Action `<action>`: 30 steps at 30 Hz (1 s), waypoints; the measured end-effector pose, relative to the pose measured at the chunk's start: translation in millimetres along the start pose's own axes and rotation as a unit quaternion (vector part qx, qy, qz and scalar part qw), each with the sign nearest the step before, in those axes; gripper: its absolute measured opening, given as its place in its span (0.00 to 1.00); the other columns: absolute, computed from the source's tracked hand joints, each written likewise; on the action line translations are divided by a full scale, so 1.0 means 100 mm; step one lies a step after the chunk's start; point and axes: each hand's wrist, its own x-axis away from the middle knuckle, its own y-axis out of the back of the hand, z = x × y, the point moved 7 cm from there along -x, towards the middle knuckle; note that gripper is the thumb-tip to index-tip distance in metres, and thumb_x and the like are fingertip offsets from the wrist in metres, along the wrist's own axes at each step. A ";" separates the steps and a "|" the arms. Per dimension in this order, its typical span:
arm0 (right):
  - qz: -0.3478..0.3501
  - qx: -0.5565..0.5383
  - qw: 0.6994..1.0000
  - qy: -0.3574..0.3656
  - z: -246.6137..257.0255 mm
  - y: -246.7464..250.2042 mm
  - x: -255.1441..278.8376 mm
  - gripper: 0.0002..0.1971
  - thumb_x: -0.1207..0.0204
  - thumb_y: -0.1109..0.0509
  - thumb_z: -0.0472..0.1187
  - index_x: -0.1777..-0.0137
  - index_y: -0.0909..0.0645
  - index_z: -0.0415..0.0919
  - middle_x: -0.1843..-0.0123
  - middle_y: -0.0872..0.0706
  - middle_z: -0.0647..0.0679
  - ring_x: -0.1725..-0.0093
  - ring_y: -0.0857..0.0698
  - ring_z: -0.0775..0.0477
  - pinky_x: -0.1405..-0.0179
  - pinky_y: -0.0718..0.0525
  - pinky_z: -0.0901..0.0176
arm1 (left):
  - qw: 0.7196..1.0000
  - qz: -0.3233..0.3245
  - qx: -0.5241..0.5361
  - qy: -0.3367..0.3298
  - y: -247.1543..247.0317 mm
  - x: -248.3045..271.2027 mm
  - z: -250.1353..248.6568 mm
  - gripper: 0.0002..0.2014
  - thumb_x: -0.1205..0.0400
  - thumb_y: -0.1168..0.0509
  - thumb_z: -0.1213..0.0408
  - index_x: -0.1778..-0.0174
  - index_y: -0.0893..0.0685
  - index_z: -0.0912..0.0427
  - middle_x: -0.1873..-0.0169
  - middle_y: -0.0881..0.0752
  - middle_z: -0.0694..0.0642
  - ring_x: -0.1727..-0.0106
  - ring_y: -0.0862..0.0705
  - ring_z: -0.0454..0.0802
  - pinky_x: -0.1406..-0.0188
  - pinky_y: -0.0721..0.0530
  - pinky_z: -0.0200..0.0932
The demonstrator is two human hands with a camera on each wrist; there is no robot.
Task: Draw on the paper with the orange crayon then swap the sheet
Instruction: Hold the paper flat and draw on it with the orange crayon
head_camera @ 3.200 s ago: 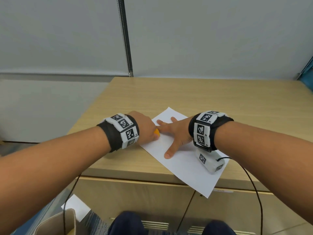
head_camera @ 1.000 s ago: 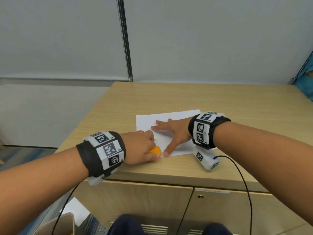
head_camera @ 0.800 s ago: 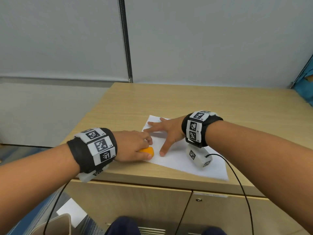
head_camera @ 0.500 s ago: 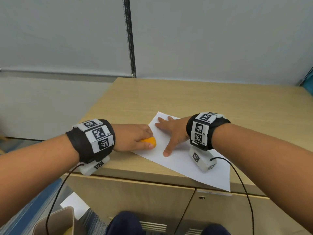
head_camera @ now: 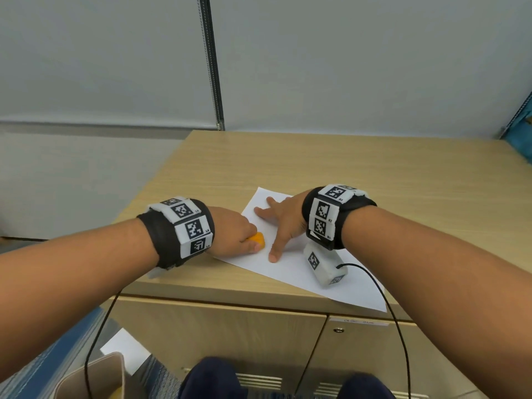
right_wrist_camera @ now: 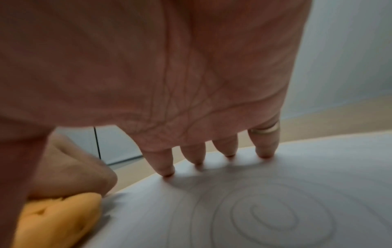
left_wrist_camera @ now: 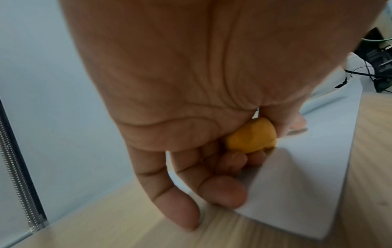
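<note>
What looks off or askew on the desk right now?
The paper lies skewed, and its near corner reaches the desk front edge. The right hand presses it flat; the left hand grips the orange crayon at its left edge. Faint spiral lines show in the right wrist view.

Even, soft overhead light; head view sharp but bowed at edges; both wrist views blurred, shadowed under palms.

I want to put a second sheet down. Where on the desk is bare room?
Bare wood lies on the desk behind the paper, up to the wall, and right of it. The near-left corner is crowded: left hand with crayon, right hand on the paper.
</note>
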 end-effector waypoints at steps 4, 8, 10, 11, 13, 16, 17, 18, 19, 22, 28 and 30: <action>-0.015 -0.019 1.000 0.002 -0.03 -0.04 -0.01 0.62 0.32 0.24 0.70 0.11 0.66 0.62 0.10 0.69 0.54 0.10 0.55 0.40 0.17 0.43 0.32 | 1.000 -0.007 -0.019 -0.002 0.01 0.05 -0.03 0.21 0.11 0.57 0.41 0.51 0.30 0.54 0.57 0.24 0.52 0.56 0.22 0.53 0.45 0.20 0.53; -0.014 -0.019 1.000 -0.005 -0.04 -0.03 -0.04 0.64 0.34 0.23 0.71 0.11 0.67 0.60 0.10 0.68 0.56 0.10 0.55 0.42 0.17 0.42 0.33 | 0.997 -0.024 -0.075 0.002 0.07 0.05 -0.06 0.28 0.12 0.60 0.40 0.49 0.23 0.57 0.57 0.18 0.53 0.59 0.20 0.52 0.55 0.20 0.50; -0.010 -0.010 1.000 -0.009 -0.04 -0.02 -0.06 0.66 0.35 0.23 0.72 0.11 0.68 0.60 0.10 0.68 0.56 0.10 0.53 0.41 0.17 0.40 0.33 | 0.995 -0.039 -0.093 -0.002 0.11 0.03 -0.08 0.30 0.12 0.61 0.39 0.45 0.20 0.56 0.57 0.16 0.53 0.61 0.20 0.51 0.60 0.23 0.48; -0.010 -0.007 1.000 -0.010 -0.04 -0.02 -0.06 0.66 0.35 0.23 0.72 0.11 0.68 0.60 0.10 0.68 0.56 0.10 0.53 0.41 0.17 0.40 0.33 | 0.995 -0.036 -0.097 0.004 0.13 0.01 -0.05 0.30 0.12 0.61 0.39 0.44 0.20 0.56 0.58 0.17 0.52 0.62 0.21 0.49 0.61 0.24 0.48; -0.011 -0.013 1.000 -0.010 -0.05 -0.01 -0.06 0.65 0.35 0.23 0.72 0.11 0.67 0.60 0.10 0.68 0.56 0.10 0.52 0.42 0.17 0.40 0.33 | 0.994 -0.024 -0.100 0.038 0.19 -0.03 0.08 0.28 0.12 0.61 0.39 0.46 0.22 0.54 0.62 0.21 0.49 0.63 0.23 0.48 0.58 0.24 0.48; -0.014 -0.016 1.000 -0.007 -0.05 -0.01 -0.04 0.65 0.35 0.22 0.71 0.11 0.67 0.60 0.10 0.67 0.57 0.10 0.53 0.43 0.18 0.41 0.33 | 0.991 -0.027 -0.106 0.073 0.27 -0.07 0.28 0.27 0.12 0.60 0.38 0.48 0.23 0.53 0.64 0.25 0.47 0.60 0.22 0.50 0.53 0.21 0.50; -0.015 -0.016 1.000 -0.006 -0.05 -0.01 -0.05 0.65 0.35 0.23 0.72 0.11 0.67 0.60 0.10 0.67 0.57 0.10 0.53 0.43 0.18 0.41 0.33 | 0.992 -0.025 -0.101 0.066 0.25 -0.08 0.27 0.28 0.12 0.60 0.38 0.46 0.22 0.53 0.63 0.24 0.48 0.60 0.22 0.50 0.53 0.22 0.50; -0.015 -0.015 1.000 -0.005 -0.05 -0.02 -0.05 0.65 0.35 0.23 0.72 0.11 0.67 0.60 0.10 0.67 0.57 0.10 0.52 0.43 0.17 0.41 0.33 | 0.994 -0.021 -0.092 0.053 0.21 -0.08 0.23 0.28 0.12 0.59 0.38 0.44 0.21 0.53 0.61 0.23 0.48 0.59 0.22 0.50 0.54 0.22 0.49; -0.016 -0.014 1.000 -0.005 -0.06 -0.02 -0.06 0.65 0.36 0.23 0.73 0.11 0.66 0.60 0.10 0.67 0.56 0.10 0.52 0.43 0.17 0.40 0.34 | 0.995 -0.017 -0.088 0.037 0.18 -0.06 0.16 0.28 0.12 0.59 0.38 0.42 0.21 0.53 0.60 0.22 0.48 0.59 0.21 0.49 0.55 0.23 0.49; -0.017 -0.022 1.000 -0.002 -0.07 -0.02 -0.08 0.66 0.37 0.22 0.73 0.11 0.66 0.61 0.10 0.67 0.56 0.10 0.51 0.43 0.17 0.39 0.35 | 0.994 -0.030 -0.109 -0.009 0.12 -0.01 -0.05 0.28 0.13 0.60 0.37 0.41 0.21 0.52 0.61 0.20 0.48 0.60 0.21 0.48 0.58 0.24 0.49; -0.039 -0.028 0.999 0.007 -0.04 -0.02 -0.05 0.65 0.38 0.21 0.73 0.11 0.63 0.64 0.09 0.65 0.55 0.10 0.52 0.42 0.18 0.43 0.32 | 0.990 -0.035 -0.132 0.041 0.31 -0.12 0.10 0.28 0.12 0.58 0.39 0.37 0.21 0.54 0.61 0.21 0.49 0.56 0.20 0.51 0.55 0.22 0.49; -0.034 -0.026 0.999 0.006 -0.03 -0.03 -0.06 0.66 0.39 0.21 0.73 0.11 0.64 0.64 0.09 0.65 0.55 0.10 0.54 0.41 0.17 0.44 0.31 | 0.993 -0.033 -0.113 0.019 0.27 -0.12 0.01 0.27 0.12 0.58 0.40 0.38 0.21 0.53 0.62 0.22 0.47 0.58 0.20 0.51 0.55 0.22 0.49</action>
